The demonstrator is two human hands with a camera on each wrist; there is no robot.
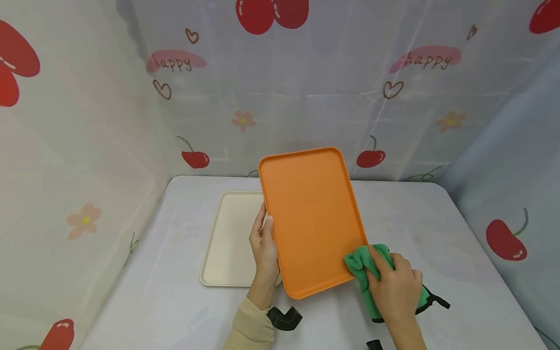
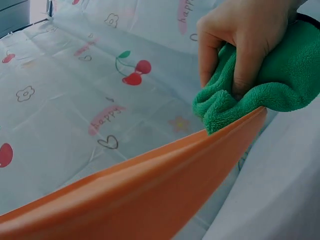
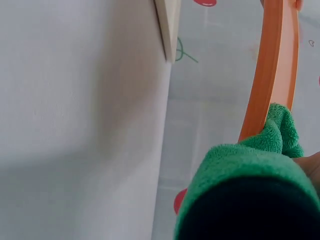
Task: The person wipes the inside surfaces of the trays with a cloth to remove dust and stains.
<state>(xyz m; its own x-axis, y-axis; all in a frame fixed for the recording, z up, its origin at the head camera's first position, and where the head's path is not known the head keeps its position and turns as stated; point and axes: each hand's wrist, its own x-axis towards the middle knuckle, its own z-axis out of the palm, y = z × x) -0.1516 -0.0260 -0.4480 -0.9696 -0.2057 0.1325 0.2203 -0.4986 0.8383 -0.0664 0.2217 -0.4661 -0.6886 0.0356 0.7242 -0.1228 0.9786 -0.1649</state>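
Note:
An orange tray (image 1: 312, 218) is held up and tilted above the table, its inner face toward the head camera. My left hand (image 1: 264, 245) grips its left edge, thumb at the rim and the other fingers partly hidden behind. With my right hand (image 1: 393, 282) I hold a bunched green cloth (image 1: 365, 265) against the tray's lower right corner. In the left wrist view, fingers pinch the cloth (image 2: 235, 105) over the tray's rim (image 2: 150, 165). The right wrist view shows the cloth (image 3: 265, 155) touching the orange edge (image 3: 265, 75), most of that hand hidden.
A cream tray (image 1: 227, 243) lies flat on the white table (image 1: 175, 301), left of and partly behind the orange one. Curtains (image 1: 306, 102) printed with cherries enclose the back and sides. A black wrist device (image 1: 285, 319) sits at the left wrist.

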